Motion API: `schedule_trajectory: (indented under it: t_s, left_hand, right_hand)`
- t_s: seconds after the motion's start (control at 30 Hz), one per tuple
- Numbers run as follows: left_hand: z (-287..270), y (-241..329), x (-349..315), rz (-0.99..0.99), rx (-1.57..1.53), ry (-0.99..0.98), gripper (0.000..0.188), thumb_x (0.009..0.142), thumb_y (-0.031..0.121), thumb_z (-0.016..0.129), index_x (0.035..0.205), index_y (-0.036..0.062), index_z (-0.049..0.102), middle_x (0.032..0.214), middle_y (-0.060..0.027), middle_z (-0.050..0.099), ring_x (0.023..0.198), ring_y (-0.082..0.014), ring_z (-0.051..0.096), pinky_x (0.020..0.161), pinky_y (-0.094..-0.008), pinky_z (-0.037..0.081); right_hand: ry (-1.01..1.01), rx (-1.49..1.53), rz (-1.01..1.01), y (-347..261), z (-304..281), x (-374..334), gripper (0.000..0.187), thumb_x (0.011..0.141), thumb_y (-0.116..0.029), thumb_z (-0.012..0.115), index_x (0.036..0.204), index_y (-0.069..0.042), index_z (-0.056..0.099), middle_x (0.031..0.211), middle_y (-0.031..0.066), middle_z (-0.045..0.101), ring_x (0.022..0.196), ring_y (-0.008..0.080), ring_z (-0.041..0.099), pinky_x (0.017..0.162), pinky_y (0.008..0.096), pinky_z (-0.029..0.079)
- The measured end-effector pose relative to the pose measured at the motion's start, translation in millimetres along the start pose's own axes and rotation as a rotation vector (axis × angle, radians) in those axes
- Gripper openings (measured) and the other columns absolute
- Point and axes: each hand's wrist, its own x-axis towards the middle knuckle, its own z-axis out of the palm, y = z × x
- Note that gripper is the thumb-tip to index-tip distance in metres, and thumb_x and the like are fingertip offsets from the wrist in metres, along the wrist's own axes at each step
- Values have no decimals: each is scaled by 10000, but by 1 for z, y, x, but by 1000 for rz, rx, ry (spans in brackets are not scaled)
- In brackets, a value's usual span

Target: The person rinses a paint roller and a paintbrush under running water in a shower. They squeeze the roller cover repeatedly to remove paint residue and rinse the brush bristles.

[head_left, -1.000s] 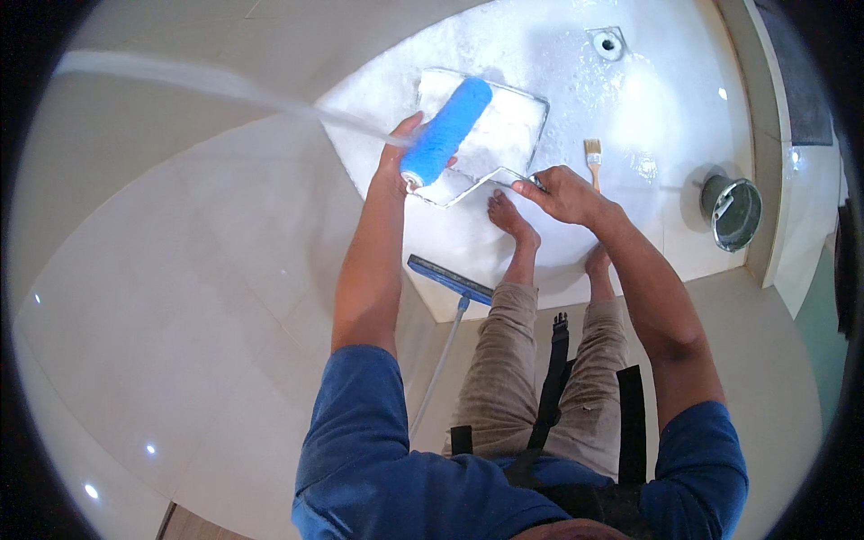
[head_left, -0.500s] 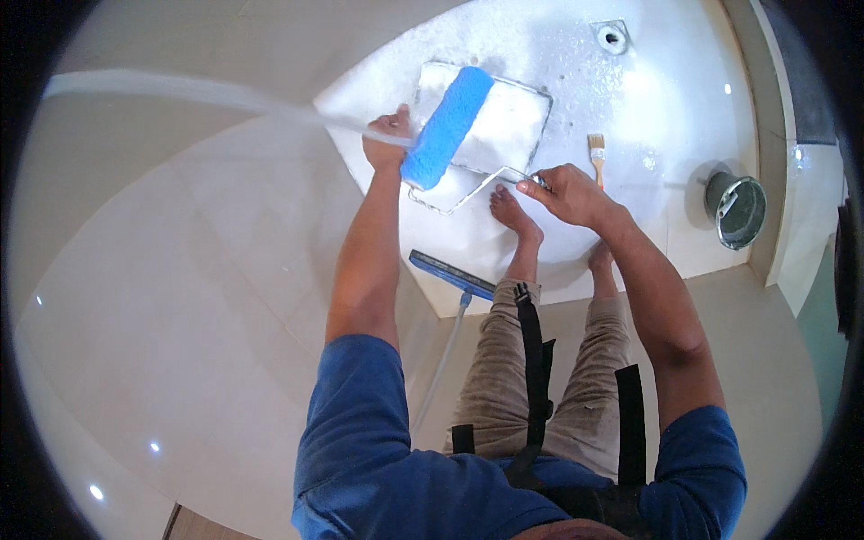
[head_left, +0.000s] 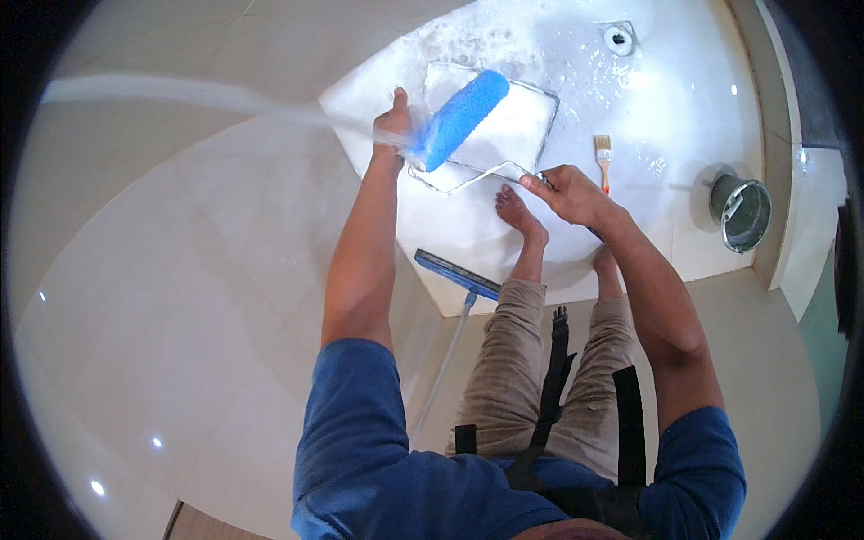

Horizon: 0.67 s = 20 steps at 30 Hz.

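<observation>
My right hand [head_left: 569,194] is closed round the handle of a paint roller with a bent wire frame. The roller's fluffy blue sleeve [head_left: 468,112] slants up to the right, over a white paint tray [head_left: 517,135] on the wet floor. From the left, a stream of water [head_left: 225,94] strikes the sleeve's lower left end and sprays off. Beside that end, my left hand [head_left: 392,124] is open with a finger stretched upward; spray partly blurs it, and it does not grip the sleeve.
To the right of the tray lies a flat paintbrush [head_left: 604,166]. A dark bucket [head_left: 742,216] stands by the right-hand ledge, and a floor drain [head_left: 618,39] is at the far end. A blue squeegee [head_left: 459,273] with a long pole leans near my bare feet.
The roller's sleeve has tilted further to the right and its lower end now sits in the water stream. My left hand has shifted slightly and raised a finger.
</observation>
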Motion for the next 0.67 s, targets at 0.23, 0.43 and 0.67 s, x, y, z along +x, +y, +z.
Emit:
schedule_trajectory:
  t_s: [0.23, 0.43, 0.67]
  left_hand:
    - [26, 26, -31, -197, -243, -375, 750, 969, 571, 474, 1346, -77, 489, 1169, -248, 644, 897, -292, 691, 779, -390, 576]
    - [8, 4, -31, -223, -604, -818, 627, 983, 465, 517, 1358, -31, 440, 1093, -280, 624, 760, -267, 677, 582, -336, 576]
    - [16, 0, -48, -267, -982, -626, 720, 945, 481, 596, 1430, 16, 339, 1216, -337, 536, 959, -320, 648, 685, -366, 603]
  right_hand:
    - [18, 28, 119, 5, 2, 1, 722, 964, -608, 508, 639, 29, 610, 504, 71, 489, 512, 151, 445, 508, 400, 413]
    - [-12, -16, 125, 6, 1, 16, 719, 976, -590, 485, 729, 68, 637, 542, 161, 545, 542, 259, 568, 583, 417, 479]
    - [223, -279, 21, 8, 12, 29, 684, 976, -582, 478, 876, 61, 686, 669, 258, 638, 743, 350, 688, 730, 455, 520]
